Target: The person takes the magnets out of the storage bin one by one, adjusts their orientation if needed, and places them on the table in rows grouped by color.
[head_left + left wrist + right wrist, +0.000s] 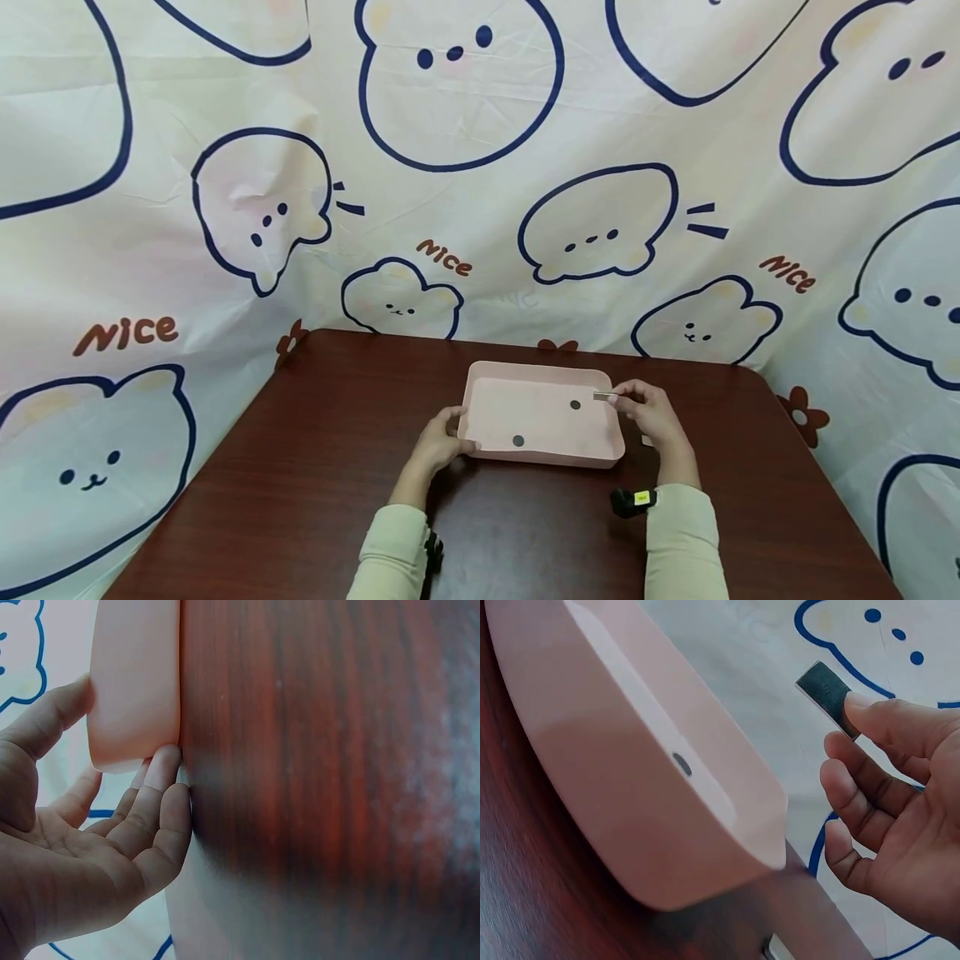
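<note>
A shallow pink tray (528, 400) rests on the table with two small dark coin-like discs in it: one disc (575, 405) towards the right, another disc (518, 441) by the near wall. My left hand (435, 442) grips the tray's left end, and the left wrist view shows its fingertips curled at the lower edge. Over the tray's right end, my right hand (652, 414) pinches a small flat rectangular metal bar (826, 701) between thumb and fingers. The bar has a dark grey face and a paler edge, and sticks out beyond the fingertips.
Beside the tray's right side, partly behind the right wrist, lies a small pale object (647, 441), its shiny edge showing low in the right wrist view. The dark reddish-brown table (337, 417) meets a cartoon-printed cloth (480, 208) at the back and sides.
</note>
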Demonstrator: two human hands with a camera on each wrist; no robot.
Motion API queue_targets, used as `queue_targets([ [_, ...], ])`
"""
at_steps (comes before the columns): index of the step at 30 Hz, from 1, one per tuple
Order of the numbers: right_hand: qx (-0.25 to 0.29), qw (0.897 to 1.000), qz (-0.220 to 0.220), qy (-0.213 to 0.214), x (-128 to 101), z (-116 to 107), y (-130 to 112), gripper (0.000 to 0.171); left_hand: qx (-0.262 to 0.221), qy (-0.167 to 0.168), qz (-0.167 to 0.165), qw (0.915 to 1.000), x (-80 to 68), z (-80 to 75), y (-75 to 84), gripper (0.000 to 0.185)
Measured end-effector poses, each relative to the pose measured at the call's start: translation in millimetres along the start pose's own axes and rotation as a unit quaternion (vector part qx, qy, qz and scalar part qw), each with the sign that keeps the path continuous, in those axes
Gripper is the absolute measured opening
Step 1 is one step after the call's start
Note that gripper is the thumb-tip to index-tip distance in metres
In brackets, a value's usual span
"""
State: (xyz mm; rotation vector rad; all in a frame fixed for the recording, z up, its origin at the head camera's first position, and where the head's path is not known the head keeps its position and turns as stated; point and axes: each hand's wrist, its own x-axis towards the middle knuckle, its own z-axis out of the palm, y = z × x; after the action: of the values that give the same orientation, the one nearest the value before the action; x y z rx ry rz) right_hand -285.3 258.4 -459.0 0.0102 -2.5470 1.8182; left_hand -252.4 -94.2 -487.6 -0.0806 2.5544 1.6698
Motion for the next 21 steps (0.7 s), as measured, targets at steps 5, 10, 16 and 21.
queue_targets([
  [5,0.010,1.000,-0.001,0.010,-5.3,-11.0,7.3,0.025,0.003,0.002,-0.004,1.0000,0.6,0.0,-0.8,0.067],
  [10,0.018,1.000,0.010,0.016,-9.9,-25.1,14.7,0.028,0.002,0.002,-0.004,1.0000,0.5,0.4,-0.4,0.067],
  [16,0.005,0.999,0.017,0.027,-16.5,-40.7,22.6,0.031,0.004,0.000,-0.010,0.9999,-1.3,-0.3,0.1,0.067],
  [21,-0.004,0.999,0.013,0.037,-21.3,-52.5,29.3,0.029,0.003,0.001,-0.004,1.0000,-0.7,-0.9,0.5,0.066],
])
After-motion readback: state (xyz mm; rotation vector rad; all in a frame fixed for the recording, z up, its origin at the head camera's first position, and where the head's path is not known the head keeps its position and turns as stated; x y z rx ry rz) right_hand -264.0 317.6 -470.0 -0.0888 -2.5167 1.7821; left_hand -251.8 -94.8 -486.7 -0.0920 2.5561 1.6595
